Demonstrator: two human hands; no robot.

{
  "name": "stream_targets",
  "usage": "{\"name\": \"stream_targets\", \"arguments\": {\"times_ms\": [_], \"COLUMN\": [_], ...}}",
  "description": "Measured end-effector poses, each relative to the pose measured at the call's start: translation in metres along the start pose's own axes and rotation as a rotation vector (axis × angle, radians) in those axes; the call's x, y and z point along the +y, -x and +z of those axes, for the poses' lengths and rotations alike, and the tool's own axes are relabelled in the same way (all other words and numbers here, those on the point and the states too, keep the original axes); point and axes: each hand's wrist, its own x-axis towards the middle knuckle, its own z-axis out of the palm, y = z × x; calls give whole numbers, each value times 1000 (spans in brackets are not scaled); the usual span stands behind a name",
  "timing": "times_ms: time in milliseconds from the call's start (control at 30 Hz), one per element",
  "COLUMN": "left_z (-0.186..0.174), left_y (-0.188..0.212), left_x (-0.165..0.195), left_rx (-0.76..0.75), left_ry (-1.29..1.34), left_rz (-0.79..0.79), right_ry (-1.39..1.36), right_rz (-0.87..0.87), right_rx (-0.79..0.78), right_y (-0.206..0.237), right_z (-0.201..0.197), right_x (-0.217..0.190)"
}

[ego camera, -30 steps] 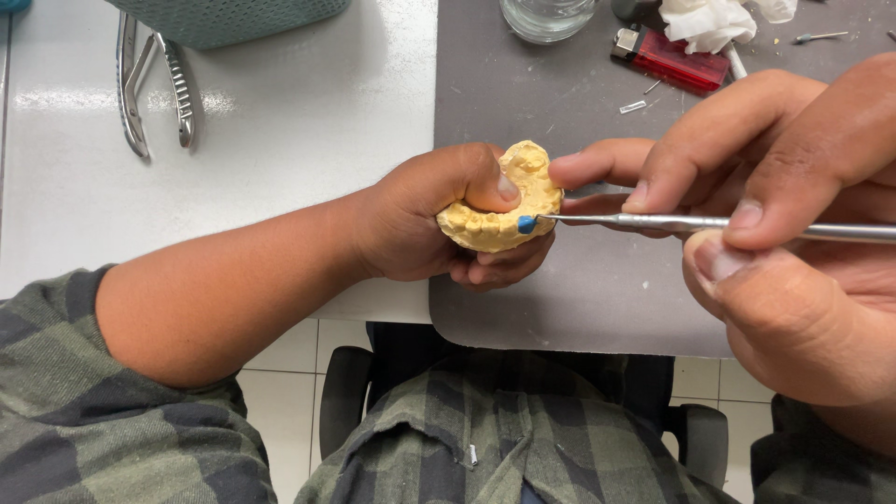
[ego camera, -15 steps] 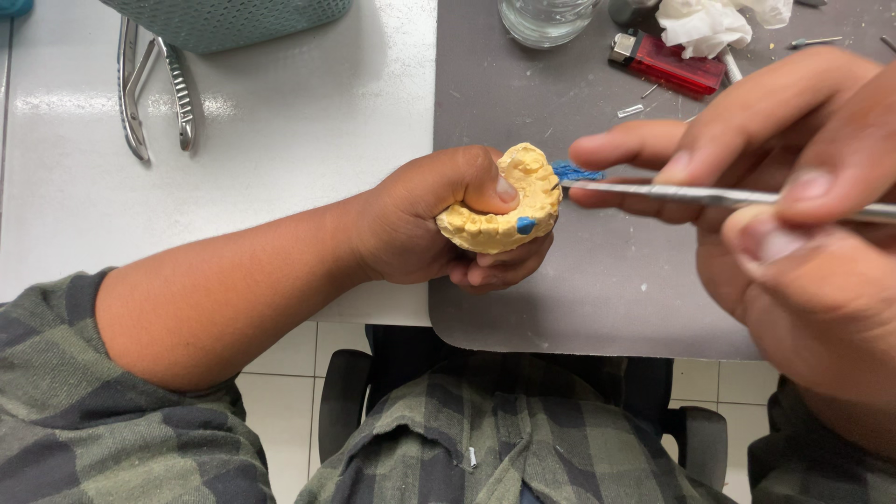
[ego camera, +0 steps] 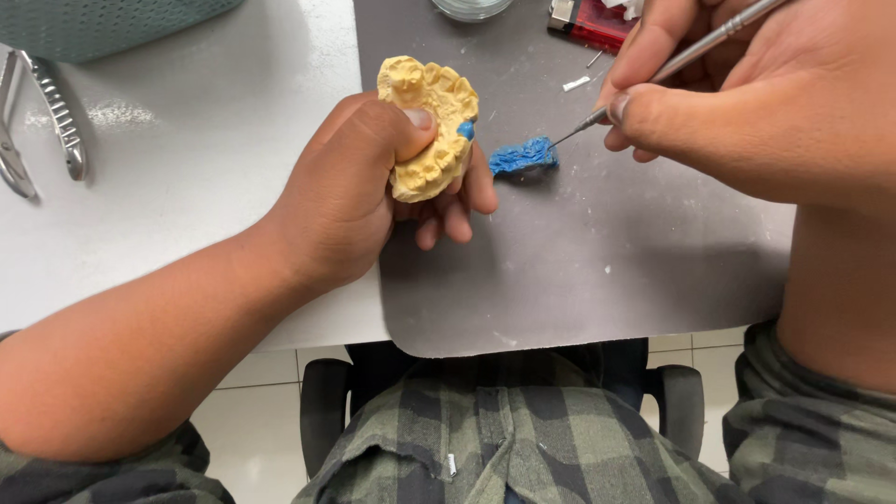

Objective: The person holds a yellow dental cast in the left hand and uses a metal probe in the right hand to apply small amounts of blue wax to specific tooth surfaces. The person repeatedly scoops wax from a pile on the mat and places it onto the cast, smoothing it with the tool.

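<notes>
— Head view, item one: left hand (ego camera: 359, 191), closed around yellow plaster dental cast (ego camera: 427, 126), small blue patch on its right side; held over edge of grey mat (ego camera: 597, 271).

— Item two: right hand (ego camera: 747, 103), pinching thin metal carving instrument (ego camera: 653, 73); tip touching blue wax lump (ego camera: 523, 155) on mat, just beside cast.

— Elsewhere: steel pliers (ego camera: 42, 126) on white table (ego camera: 187, 177), far left.

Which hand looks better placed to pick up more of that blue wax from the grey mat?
Probably the right hand: its metal instrument already has its tip at the blue wax lump. The left hand is fully occupied, its fingers wrapped around the yellow dental cast.
</notes>
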Motion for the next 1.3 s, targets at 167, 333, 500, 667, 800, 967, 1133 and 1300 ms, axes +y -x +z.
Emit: {"name": "stream_targets", "arguments": {"times_ms": [167, 333, 500, 667, 800, 967, 1133, 1300], "left_z": [3, 3, 4, 3, 2, 2, 2, 1], "left_y": [-2, -4, -3, -4, -4, -4, -4, -5], "left_x": [2, 0, -2, -2, -3, -3, -4, -3], "left_rx": [21, 30, 23, 24, 20, 0, 2, 12], "left_ry": [18, 2, -17, -24, -21, -40, -56, -72], "left_rz": [-31, -55, -59, -63, -62, -47, -52, -65], "right_ry": [50, 13, 14, 20, 51, 43, 65, -9], "right_rz": [131, 91, 71, 30, 34, 2, 27, 10], "right_rx": [-25, -35, -41, -41, -35, -45, -78, -83], "right_y": [-7, -9, -10, -11, -11, -13, -15, -18], "right_z": [2, 4, 4, 4, 4, 4, 3, 2], "right_x": [-12, -8, -9, -11, -9, -8, -9, -11]}}
